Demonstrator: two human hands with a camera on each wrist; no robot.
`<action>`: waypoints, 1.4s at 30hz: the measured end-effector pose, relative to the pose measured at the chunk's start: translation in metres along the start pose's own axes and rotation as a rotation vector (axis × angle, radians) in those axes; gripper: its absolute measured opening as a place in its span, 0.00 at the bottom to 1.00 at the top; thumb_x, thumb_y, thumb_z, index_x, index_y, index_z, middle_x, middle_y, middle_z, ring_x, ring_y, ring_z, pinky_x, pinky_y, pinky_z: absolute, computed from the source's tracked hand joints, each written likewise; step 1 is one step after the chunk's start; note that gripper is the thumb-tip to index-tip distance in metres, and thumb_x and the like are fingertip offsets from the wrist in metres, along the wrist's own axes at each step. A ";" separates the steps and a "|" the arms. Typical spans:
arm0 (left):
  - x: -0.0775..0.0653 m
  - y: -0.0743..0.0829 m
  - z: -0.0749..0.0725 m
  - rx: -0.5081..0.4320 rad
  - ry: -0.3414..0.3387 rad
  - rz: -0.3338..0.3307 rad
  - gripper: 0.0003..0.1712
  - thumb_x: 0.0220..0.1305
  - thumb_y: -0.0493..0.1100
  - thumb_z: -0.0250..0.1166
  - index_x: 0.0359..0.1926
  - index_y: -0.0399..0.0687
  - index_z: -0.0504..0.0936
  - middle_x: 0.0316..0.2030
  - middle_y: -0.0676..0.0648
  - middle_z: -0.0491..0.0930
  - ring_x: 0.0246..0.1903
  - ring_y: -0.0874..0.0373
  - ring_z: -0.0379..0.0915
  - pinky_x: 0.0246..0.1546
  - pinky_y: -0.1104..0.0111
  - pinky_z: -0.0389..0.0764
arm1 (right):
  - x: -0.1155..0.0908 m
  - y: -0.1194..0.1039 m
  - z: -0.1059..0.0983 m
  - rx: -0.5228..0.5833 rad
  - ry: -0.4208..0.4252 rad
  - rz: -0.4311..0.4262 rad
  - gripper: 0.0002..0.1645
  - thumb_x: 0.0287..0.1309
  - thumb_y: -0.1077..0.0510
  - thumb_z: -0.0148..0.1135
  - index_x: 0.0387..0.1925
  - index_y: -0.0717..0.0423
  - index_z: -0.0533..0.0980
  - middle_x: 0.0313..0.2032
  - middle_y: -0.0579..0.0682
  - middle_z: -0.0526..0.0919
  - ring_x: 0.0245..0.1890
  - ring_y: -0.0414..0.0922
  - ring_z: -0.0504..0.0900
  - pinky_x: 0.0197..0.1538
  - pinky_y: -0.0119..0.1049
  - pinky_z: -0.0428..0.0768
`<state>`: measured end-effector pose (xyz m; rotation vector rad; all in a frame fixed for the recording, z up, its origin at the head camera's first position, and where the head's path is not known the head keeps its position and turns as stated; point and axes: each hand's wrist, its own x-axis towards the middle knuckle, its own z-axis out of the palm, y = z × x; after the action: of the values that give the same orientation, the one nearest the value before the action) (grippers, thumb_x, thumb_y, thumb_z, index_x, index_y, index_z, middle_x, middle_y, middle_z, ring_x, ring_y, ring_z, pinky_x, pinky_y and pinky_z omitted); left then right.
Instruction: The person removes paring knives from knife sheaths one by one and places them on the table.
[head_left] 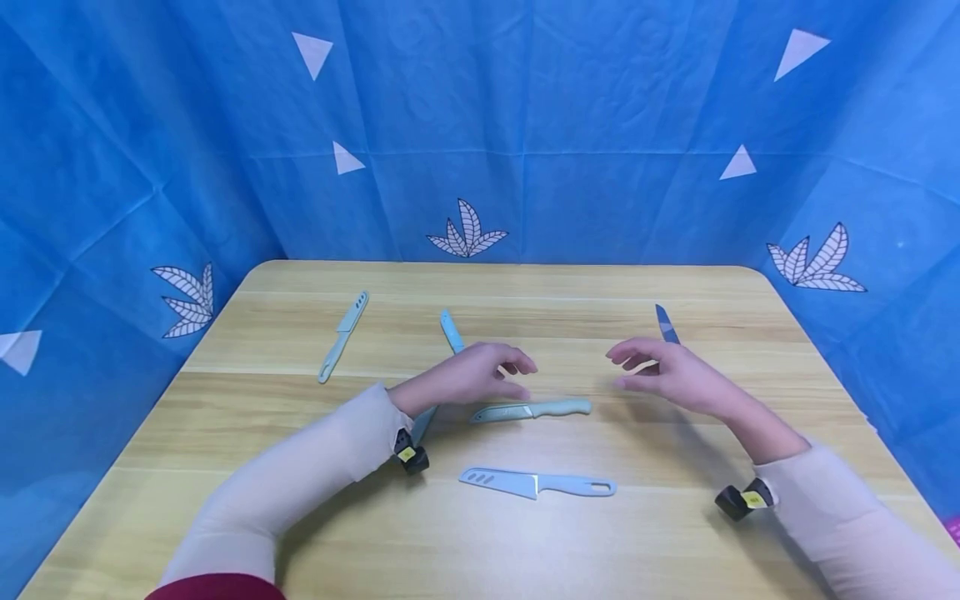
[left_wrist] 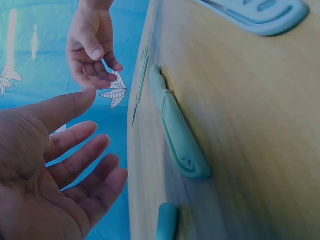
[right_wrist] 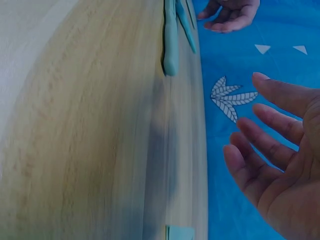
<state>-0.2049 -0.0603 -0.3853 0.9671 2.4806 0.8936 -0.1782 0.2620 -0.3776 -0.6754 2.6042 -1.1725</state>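
Both hands hover empty above the table with fingers loosely bent. My left hand [head_left: 480,372] is over a light-blue knife [head_left: 452,331], partly hidden beneath the hand and forearm. Just below and between the hands lies a pale green sheathed knife [head_left: 532,411], its handle pointing right; the left wrist view shows its sheath [left_wrist: 184,140] apart from the fingers. My right hand [head_left: 671,373] faces the left one, partly covering a dark blue knife [head_left: 666,323] behind it. Nearer the front edge rests a wider pale blue knife [head_left: 536,482] with a slotted sheath.
A slim pale green knife [head_left: 345,333] lies slantwise at the back left of the wooden table [head_left: 225,467]. Blue patterned cloth [head_left: 585,125] hangs round the back and sides. Small black cameras [head_left: 742,498] are worn on both wrists.
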 end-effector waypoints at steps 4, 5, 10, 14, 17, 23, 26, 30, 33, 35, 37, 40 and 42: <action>-0.004 -0.003 0.000 0.004 0.004 -0.008 0.24 0.61 0.50 0.71 0.56 0.49 0.80 0.52 0.49 0.81 0.52 0.56 0.75 0.50 0.70 0.80 | 0.003 -0.002 0.004 0.011 -0.004 -0.017 0.26 0.60 0.55 0.68 0.57 0.62 0.75 0.54 0.59 0.79 0.54 0.57 0.77 0.57 0.55 0.78; -0.006 -0.003 0.000 0.006 0.004 -0.012 0.24 0.61 0.50 0.71 0.57 0.49 0.80 0.52 0.49 0.81 0.52 0.56 0.75 0.50 0.70 0.80 | 0.003 -0.003 0.005 0.010 -0.003 -0.023 0.26 0.60 0.55 0.68 0.57 0.62 0.75 0.54 0.59 0.79 0.54 0.57 0.77 0.57 0.55 0.78; -0.013 -0.006 0.002 0.050 -0.004 -0.012 0.26 0.60 0.51 0.71 0.58 0.49 0.80 0.52 0.50 0.81 0.53 0.59 0.74 0.54 0.68 0.78 | 0.007 -0.002 0.012 0.003 -0.017 -0.049 0.27 0.59 0.56 0.69 0.58 0.62 0.75 0.55 0.59 0.79 0.53 0.57 0.77 0.56 0.53 0.79; -0.019 -0.009 0.005 0.096 -0.011 0.008 0.27 0.59 0.52 0.72 0.58 0.51 0.80 0.53 0.53 0.80 0.55 0.60 0.73 0.56 0.66 0.77 | 0.008 0.000 0.019 0.009 -0.031 -0.068 0.28 0.58 0.56 0.70 0.58 0.63 0.75 0.55 0.60 0.79 0.53 0.58 0.78 0.56 0.51 0.80; -0.022 -0.012 0.007 0.110 -0.006 0.016 0.28 0.58 0.52 0.73 0.59 0.52 0.79 0.53 0.54 0.80 0.55 0.60 0.73 0.56 0.66 0.77 | 0.009 0.000 0.024 0.011 -0.034 -0.076 0.29 0.57 0.58 0.71 0.58 0.62 0.75 0.55 0.60 0.79 0.53 0.58 0.78 0.56 0.51 0.80; -0.026 -0.016 0.009 0.116 -0.020 0.032 0.30 0.58 0.53 0.73 0.60 0.52 0.78 0.54 0.54 0.79 0.55 0.59 0.72 0.56 0.66 0.76 | 0.009 -0.002 0.030 0.011 -0.060 -0.070 0.30 0.56 0.57 0.71 0.59 0.61 0.74 0.56 0.59 0.78 0.53 0.57 0.78 0.56 0.52 0.79; -0.028 -0.017 0.010 0.117 -0.020 0.046 0.30 0.58 0.52 0.73 0.61 0.52 0.78 0.54 0.53 0.79 0.54 0.58 0.73 0.55 0.66 0.77 | 0.010 -0.001 0.034 0.014 -0.067 -0.068 0.31 0.55 0.55 0.72 0.59 0.59 0.75 0.55 0.59 0.79 0.53 0.56 0.78 0.56 0.51 0.80; -0.028 -0.019 0.015 0.133 -0.024 0.055 0.31 0.57 0.52 0.73 0.61 0.51 0.77 0.54 0.53 0.79 0.52 0.59 0.74 0.54 0.67 0.77 | 0.011 0.001 0.040 0.034 -0.073 -0.062 0.31 0.54 0.55 0.73 0.59 0.59 0.75 0.54 0.57 0.80 0.52 0.55 0.79 0.55 0.48 0.81; -0.030 -0.020 0.018 0.162 -0.030 0.060 0.32 0.57 0.52 0.73 0.61 0.50 0.77 0.54 0.52 0.79 0.52 0.60 0.74 0.54 0.68 0.77 | 0.013 0.001 0.045 0.030 -0.078 -0.064 0.30 0.54 0.55 0.73 0.58 0.59 0.76 0.52 0.55 0.81 0.50 0.53 0.80 0.54 0.46 0.82; -0.030 -0.020 0.020 0.186 -0.031 0.068 0.32 0.57 0.52 0.73 0.61 0.51 0.77 0.54 0.53 0.78 0.52 0.61 0.74 0.54 0.68 0.77 | 0.014 0.001 0.047 0.017 -0.079 -0.067 0.30 0.54 0.55 0.73 0.58 0.58 0.76 0.50 0.53 0.82 0.49 0.51 0.81 0.52 0.44 0.83; -0.030 -0.020 0.021 0.201 -0.031 0.073 0.32 0.57 0.51 0.73 0.62 0.51 0.77 0.54 0.52 0.78 0.51 0.61 0.74 0.54 0.68 0.77 | 0.015 0.001 0.049 -0.009 -0.077 -0.069 0.29 0.54 0.55 0.73 0.58 0.57 0.77 0.48 0.51 0.83 0.47 0.49 0.82 0.51 0.43 0.83; -0.030 -0.021 0.022 0.218 -0.029 0.076 0.32 0.57 0.51 0.73 0.62 0.51 0.77 0.55 0.53 0.78 0.51 0.61 0.74 0.54 0.68 0.78 | 0.017 -0.001 0.051 -0.040 -0.074 -0.054 0.29 0.54 0.55 0.73 0.58 0.55 0.77 0.47 0.50 0.84 0.46 0.48 0.82 0.50 0.42 0.83; -0.030 -0.020 0.022 0.221 -0.028 0.072 0.32 0.57 0.51 0.73 0.62 0.51 0.77 0.55 0.52 0.78 0.52 0.61 0.74 0.54 0.68 0.77 | 0.019 -0.002 0.052 -0.060 -0.075 -0.045 0.28 0.54 0.55 0.73 0.57 0.56 0.77 0.47 0.50 0.83 0.46 0.48 0.82 0.50 0.43 0.83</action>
<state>-0.1821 -0.0835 -0.4125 1.1381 2.5744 0.6298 -0.1752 0.2178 -0.4102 -0.7788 2.5838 -1.0643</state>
